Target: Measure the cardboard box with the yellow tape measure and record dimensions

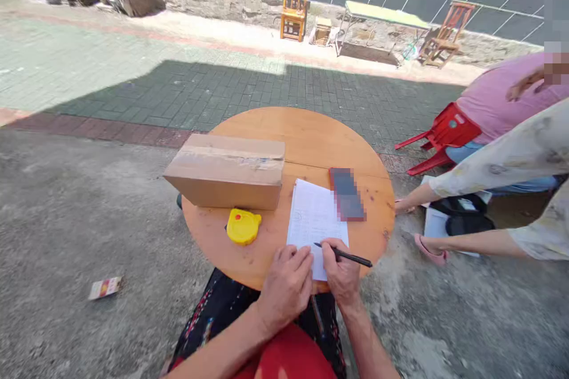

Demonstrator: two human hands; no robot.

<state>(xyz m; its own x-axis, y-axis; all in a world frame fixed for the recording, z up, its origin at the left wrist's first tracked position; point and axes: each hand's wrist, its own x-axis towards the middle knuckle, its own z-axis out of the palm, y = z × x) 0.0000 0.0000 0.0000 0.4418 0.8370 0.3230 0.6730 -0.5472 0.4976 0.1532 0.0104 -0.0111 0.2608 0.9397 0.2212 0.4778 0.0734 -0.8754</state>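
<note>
My right hand [343,275] is closed around a black pen [351,257], its tip over the lower part of a white sheet of paper [311,207] with lines of faint writing. At the sheet's lower left corner rests my left hand [287,281], its fingers bent loosely over the paper with no object seen in them. The sheet lies on a round wooden table [326,130]. Right of the paper is a phone-shaped dark item with a red edge [347,194], its surface blurred out. A yellow tape measure [243,227] sits left of the paper.
A closed cardboard box [231,180] stands on the table's left side. At the right, a person in a patterned sleeve [498,160] reaches down, near someone in pink by a red plastic stool [453,127]. A small carton [105,288] lies on the ground.
</note>
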